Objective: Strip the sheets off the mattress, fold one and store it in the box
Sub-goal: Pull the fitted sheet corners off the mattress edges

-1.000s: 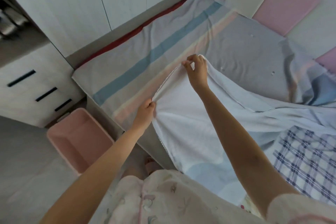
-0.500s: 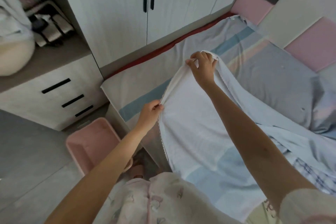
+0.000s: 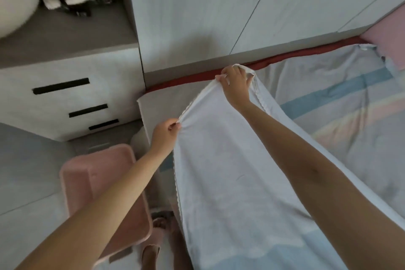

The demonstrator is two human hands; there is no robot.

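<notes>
Gripping the white sheet (image 3: 230,182) by its trimmed top edge, you are holding it up with both hands. Your left hand (image 3: 165,135) is pinching one end of the hem between thumb and curled fingers, and your right hand (image 3: 236,85) is clutching the other end, farther from you. The sheet is hanging between and below your hands, draping toward your body. The pink box (image 3: 103,182) is sitting on the floor below your left hand, and the striped sheet (image 3: 339,105) is lying flat to the right of your right hand.
</notes>
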